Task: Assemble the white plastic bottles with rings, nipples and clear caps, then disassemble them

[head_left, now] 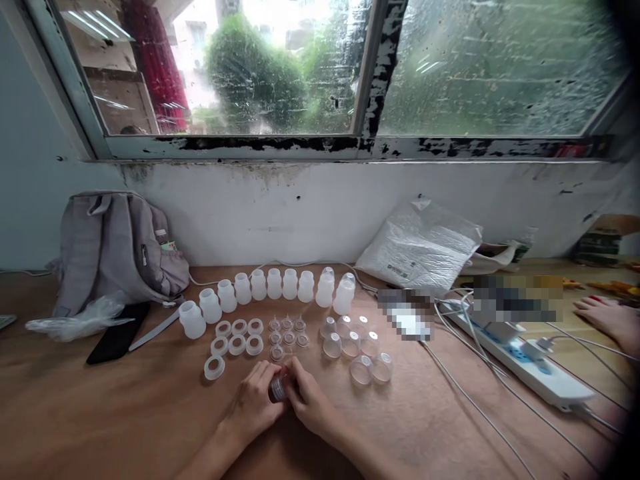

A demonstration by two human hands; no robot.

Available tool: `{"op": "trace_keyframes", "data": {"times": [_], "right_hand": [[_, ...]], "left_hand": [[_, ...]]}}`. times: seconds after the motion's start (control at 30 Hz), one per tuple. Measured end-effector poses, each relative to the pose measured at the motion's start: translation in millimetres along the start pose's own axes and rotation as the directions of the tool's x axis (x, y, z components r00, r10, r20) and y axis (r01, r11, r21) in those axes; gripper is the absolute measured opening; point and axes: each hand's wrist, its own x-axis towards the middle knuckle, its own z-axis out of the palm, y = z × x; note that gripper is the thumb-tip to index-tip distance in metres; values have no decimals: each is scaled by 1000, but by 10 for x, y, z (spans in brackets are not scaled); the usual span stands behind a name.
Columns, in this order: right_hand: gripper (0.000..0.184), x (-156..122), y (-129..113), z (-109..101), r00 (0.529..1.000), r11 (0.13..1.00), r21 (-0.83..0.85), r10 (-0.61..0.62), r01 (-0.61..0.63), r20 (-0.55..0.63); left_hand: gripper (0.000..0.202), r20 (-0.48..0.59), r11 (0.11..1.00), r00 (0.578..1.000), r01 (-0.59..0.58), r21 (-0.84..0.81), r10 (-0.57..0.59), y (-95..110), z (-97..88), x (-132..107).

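Note:
Close to the table's front, my left hand (256,400) is wrapped round a small see-through screw ring (277,389), whose ridged side shows between the hands. The fingers of my right hand (306,397) pinch at its other side, where the detail is hidden. Just beyond my hands lie several clear silicone bottle nipples (289,337). Several white screw rings (237,345) rest to their left, and several clear dome caps (351,343) to their right. Behind these, white baby bottles (274,285) stand in a curved row; the two rightmost bottles (345,293) wear clear caps.
At left are a grey backpack (113,253), a plastic bag (83,320), a dark flat object (117,333) and a pale strip (155,330). A silver padded bag (423,247), cables and a white power strip (530,367) occupy the right. Another person's hand (603,313) rests at far right.

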Motion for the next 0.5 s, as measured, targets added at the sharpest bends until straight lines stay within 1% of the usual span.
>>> {"op": "trace_keyframes", "data": {"times": [0.13, 0.23, 0.33, 0.43, 0.5], "right_hand": [[11, -2, 10, -10, 1000, 1000, -19, 0, 1, 21], [14, -1, -8, -44, 998, 1000, -19, 3, -2, 63], [12, -7, -22, -117, 997, 999, -40, 6, -3, 73], [12, 7, 37, -214, 999, 993, -113, 37, -36, 13], [17, 43, 133, -261, 995, 982, -172, 62, -75, -81]], "left_hand": [[25, -15, 999, 999, -40, 5, 40, 24, -48, -8], [27, 20, 998, 998, -65, 2, 64, 28, -105, -11], [30, 46, 999, 999, -27, 19, 26, -32, -196, -43], [31, 13, 995, 1000, 23, 98, -25, -155, -322, -128], [30, -13, 982, 1000, 20, 190, -18, -242, -406, -199]]}}
